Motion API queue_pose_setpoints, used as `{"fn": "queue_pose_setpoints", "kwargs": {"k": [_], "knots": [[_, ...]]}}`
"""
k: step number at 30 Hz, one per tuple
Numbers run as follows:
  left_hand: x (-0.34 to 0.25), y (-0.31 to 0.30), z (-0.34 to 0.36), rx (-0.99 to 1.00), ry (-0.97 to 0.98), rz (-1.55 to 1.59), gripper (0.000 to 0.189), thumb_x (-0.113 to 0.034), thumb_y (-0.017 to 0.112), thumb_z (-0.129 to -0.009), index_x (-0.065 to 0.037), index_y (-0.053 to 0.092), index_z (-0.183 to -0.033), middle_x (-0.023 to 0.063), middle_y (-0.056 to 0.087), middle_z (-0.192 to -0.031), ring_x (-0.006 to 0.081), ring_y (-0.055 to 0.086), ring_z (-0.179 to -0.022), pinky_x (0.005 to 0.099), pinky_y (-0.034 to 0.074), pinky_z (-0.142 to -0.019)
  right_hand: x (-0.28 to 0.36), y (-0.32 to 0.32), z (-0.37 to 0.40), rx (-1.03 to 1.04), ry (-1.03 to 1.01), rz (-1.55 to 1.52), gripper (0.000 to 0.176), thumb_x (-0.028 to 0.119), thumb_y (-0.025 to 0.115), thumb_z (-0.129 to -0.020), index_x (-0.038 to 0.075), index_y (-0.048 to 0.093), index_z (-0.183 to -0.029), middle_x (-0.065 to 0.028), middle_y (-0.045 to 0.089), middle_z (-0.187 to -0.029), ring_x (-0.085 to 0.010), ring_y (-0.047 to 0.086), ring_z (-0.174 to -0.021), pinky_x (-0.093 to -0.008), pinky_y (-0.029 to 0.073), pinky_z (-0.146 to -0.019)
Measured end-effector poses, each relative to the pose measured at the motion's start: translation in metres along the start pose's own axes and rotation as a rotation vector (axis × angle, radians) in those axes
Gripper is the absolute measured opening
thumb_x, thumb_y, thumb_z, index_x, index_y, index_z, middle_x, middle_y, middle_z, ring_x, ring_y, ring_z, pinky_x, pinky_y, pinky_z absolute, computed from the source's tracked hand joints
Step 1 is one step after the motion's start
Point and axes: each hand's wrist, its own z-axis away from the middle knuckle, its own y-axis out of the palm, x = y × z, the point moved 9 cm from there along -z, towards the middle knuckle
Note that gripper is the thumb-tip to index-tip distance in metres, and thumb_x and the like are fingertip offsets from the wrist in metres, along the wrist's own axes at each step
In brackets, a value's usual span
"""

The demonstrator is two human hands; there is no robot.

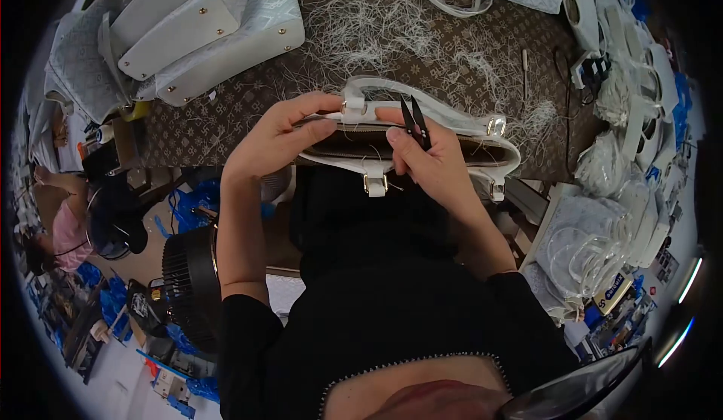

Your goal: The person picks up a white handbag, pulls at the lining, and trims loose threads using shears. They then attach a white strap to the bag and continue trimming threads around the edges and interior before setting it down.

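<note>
A white handbag (497,146) stands at the table's near edge, its zippered top facing up and its brown lining showing. My left hand (269,138) is closed on the bag's far rim at the left, thumb inside the opening and fingers by a gold-buckled handle tab. In my right hand (438,165) are black thread snips (413,117), their two blade points apart and aimed away from me. Fingers of that hand also reach over the bag's rim. Loose thread ends stick up near the front handle tab (375,184).
Cut white threads (361,32) lie in heaps on the brown patterned tabletop (218,130). Finished-looking white bags (226,32) stand at the far left, and more bags (587,247) are piled at the right. A black fan (188,288) stands below left. Another person (69,228) sits at far left.
</note>
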Motion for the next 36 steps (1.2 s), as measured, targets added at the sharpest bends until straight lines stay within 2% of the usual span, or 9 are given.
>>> {"fn": "queue_pose_setpoints", "kwargs": {"k": [7,10,13,15,18,22,31,33,36], "knots": [[-0.038,0.025,-0.011,0.027,0.163,0.117,0.057,-0.012,0.061,-0.082,-0.004,0.037,-0.133,0.0105,0.058,-0.110,0.0159,0.054,-0.102,0.0295,0.042,-0.088,0.049,-0.039,0.034,-0.095,-0.193,0.008,0.026,0.020,0.051,-0.091,0.003,0.056,-0.110,0.0020,0.050,-0.063,-0.0027,0.045,-0.051,-0.0171,0.034,-0.046],[-0.039,0.023,-0.014,-0.032,0.141,0.054,0.061,-0.011,0.063,-0.080,-0.002,0.035,-0.134,0.0105,0.059,-0.108,0.0161,0.055,-0.100,0.0299,0.043,-0.087,0.054,-0.048,0.037,-0.123,-0.168,-0.064,0.030,0.023,0.049,-0.093,0.003,0.051,-0.115,0.0011,0.050,-0.063,-0.0020,0.043,-0.050,-0.0162,0.031,-0.044],[-0.045,0.026,-0.010,-0.081,0.179,0.135,0.060,-0.011,0.064,-0.079,0.000,0.037,-0.131,0.0108,0.061,-0.104,0.0163,0.056,-0.096,0.0295,0.044,-0.085,0.024,-0.031,0.027,-0.007,-0.103,-0.216,0.023,0.023,0.036,-0.096,0.003,0.043,-0.106,-0.0022,0.048,-0.062,-0.0033,0.036,-0.043,-0.0159,0.028,-0.040],[-0.047,0.026,-0.007,-0.208,0.122,-0.146,0.049,-0.012,0.062,-0.081,0.001,0.043,-0.125,0.0104,0.062,-0.099,0.0152,0.058,-0.090,0.0271,0.045,-0.081,0.007,-0.026,0.024,-0.007,-0.072,-0.246,0.020,0.022,0.039,-0.095,0.003,0.046,-0.097,-0.0005,0.046,-0.062,-0.0028,0.038,-0.047,-0.0165,0.029,-0.043],[-0.042,0.026,-0.003,-0.317,0.065,-0.161,0.031,-0.016,0.058,-0.086,0.001,0.050,-0.110,0.0099,0.063,-0.093,0.0134,0.059,-0.084,0.0251,0.046,-0.077,0.003,-0.026,0.017,-0.080,-0.198,0.120,0.022,0.021,0.056,-0.087,0.001,0.051,-0.081,-0.0069,0.053,-0.063,-0.0134,0.050,-0.054,-0.0278,0.039,-0.049],[-0.040,0.029,-0.006,-0.429,0.205,0.023,0.016,-0.015,0.046,-0.093,0.000,0.047,-0.098,0.0128,0.061,-0.094,0.0146,0.061,-0.081,0.0269,0.050,-0.073,-0.003,-0.018,0.014,-0.053,-0.200,0.113,0.019,0.018,0.060,-0.084,0.000,0.053,-0.084,-0.0080,0.057,-0.067,-0.0149,0.052,-0.055,-0.0273,0.041,-0.051],[-0.039,0.024,-0.004,-0.434,0.255,0.146,0.018,-0.017,0.042,-0.094,0.000,0.044,-0.101,0.0163,0.059,-0.099,0.0189,0.062,-0.082,0.0289,0.051,-0.074,-0.004,-0.015,0.004,-0.021,-0.196,0.084,0.020,0.016,0.064,-0.081,-0.001,0.054,-0.083,-0.0080,0.058,-0.069,-0.0127,0.054,-0.058,-0.0265,0.043,-0.053],[-0.038,0.024,-0.004,-0.430,0.262,0.144,0.019,-0.018,0.042,-0.094,0.000,0.044,-0.101,0.0164,0.059,-0.099,0.0191,0.062,-0.082,0.0290,0.051,-0.074,-0.006,-0.014,0.003,-0.006,-0.169,0.059,0.016,0.013,0.063,-0.082,0.001,0.052,-0.080,0.0002,0.054,-0.067,-0.0040,0.045,-0.061,-0.0202,0.039,-0.055],[-0.038,0.023,-0.004,-0.431,0.267,0.144,0.020,-0.019,0.043,-0.094,0.000,0.044,-0.101,0.0165,0.059,-0.099,0.0193,0.063,-0.082,0.0291,0.050,-0.075,-0.005,-0.013,0.002,-0.017,-0.219,0.050,0.016,0.013,0.063,-0.082,0.001,0.053,-0.080,0.0003,0.054,-0.068,-0.0040,0.045,-0.061,-0.0203,0.038,-0.055]]}}
